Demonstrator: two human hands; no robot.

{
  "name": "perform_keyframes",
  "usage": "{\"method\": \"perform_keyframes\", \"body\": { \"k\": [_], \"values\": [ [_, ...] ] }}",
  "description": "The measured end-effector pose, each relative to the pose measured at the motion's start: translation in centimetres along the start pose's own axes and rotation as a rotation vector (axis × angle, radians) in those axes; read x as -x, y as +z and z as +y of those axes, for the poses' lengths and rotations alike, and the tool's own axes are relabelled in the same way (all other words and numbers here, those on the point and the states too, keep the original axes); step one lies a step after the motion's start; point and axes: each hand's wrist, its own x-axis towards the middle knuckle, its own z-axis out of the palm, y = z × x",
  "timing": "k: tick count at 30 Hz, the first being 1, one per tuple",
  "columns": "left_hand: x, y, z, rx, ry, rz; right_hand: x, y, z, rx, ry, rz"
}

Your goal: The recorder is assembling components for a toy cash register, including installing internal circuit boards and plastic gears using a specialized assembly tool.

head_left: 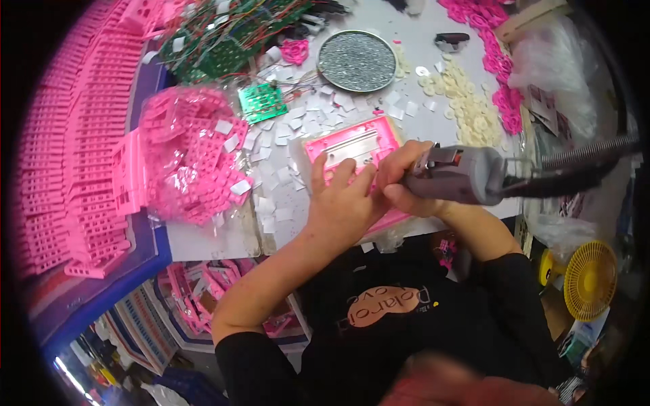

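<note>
A pink plastic casing (388, 132) with silvery strips inside lies on the worktable in front of me. My left hand (343, 203) rests on it, fingers spread and stretched out over its near part. In my right hand (411, 181) is a grey electric screwdriver (460, 174), lying almost level, its coiled cable running off to the right. The fingers hide the tool's tip, so I cannot see whether it touches a screw. Beyond the casing stands a round tin (357, 90) full of small silvery metal parts.
Left of the casing sits a clear bag of pink parts (193, 152), beside stacked pink grid pieces (88, 135). White paper bits (296, 124), a small green circuit board (263, 101) and wired boards (223, 44) cover the back. Cream discs (474, 111) lie right; a yellow fan (590, 281) stands lower right.
</note>
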Motion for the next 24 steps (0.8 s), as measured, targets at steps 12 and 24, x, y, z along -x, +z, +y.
{"method": "perform_keyframes", "body": {
  "k": [12, 24],
  "values": [
    [-0.4, -9.2, -12.8, -0.326, -0.522, 0.028, -3.9, -7.0, -3.1, -0.507, -0.26, 0.179],
    [1.9, -11.6, -11.1, 0.505, -0.795, 0.439, -3.0, -7.2, -5.1, 0.022, -0.077, 0.727]
  ]
}}
